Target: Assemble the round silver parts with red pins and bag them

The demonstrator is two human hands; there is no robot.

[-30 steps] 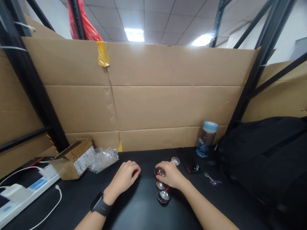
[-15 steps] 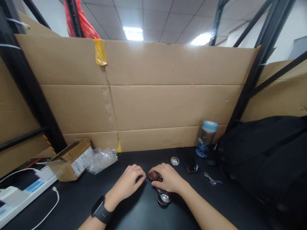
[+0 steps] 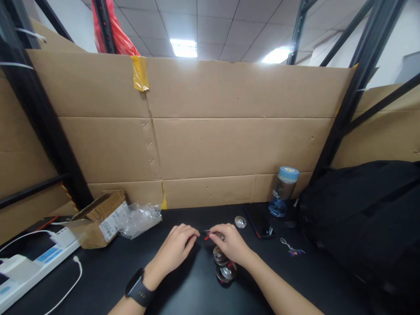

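Note:
Just left of the middle, my left hand [image 3: 180, 244] hovers low over the table with its fingers curved and its thumb apart, nothing visible in it. A dark smartwatch [image 3: 140, 286] is on that wrist. My right hand [image 3: 231, 243] pinches a small round clear case [image 3: 219, 236], partly covered by the fingers; a red and dark bit [image 3: 206, 236] shows at the fingertips facing my left hand. Directly below the right hand lie a round shiny case [image 3: 220, 256] and another clear domed case [image 3: 227, 272] with red at its rim, touching or overlapping.
A clear dome [image 3: 240, 222] lies beside a dark phone [image 3: 259, 223]. To the right are a blue-lidded bottle [image 3: 284, 192], a keychain [image 3: 292, 249] and a black backpack [image 3: 364, 223]. On the left stand an opened cardboard box [image 3: 101, 218], plastic wrap [image 3: 141, 221] and a power strip [image 3: 39, 267].
My right hand has lifted and turned the small round case, baring more of the round case beneath. The left hand has hardly moved. The view has shifted slightly.

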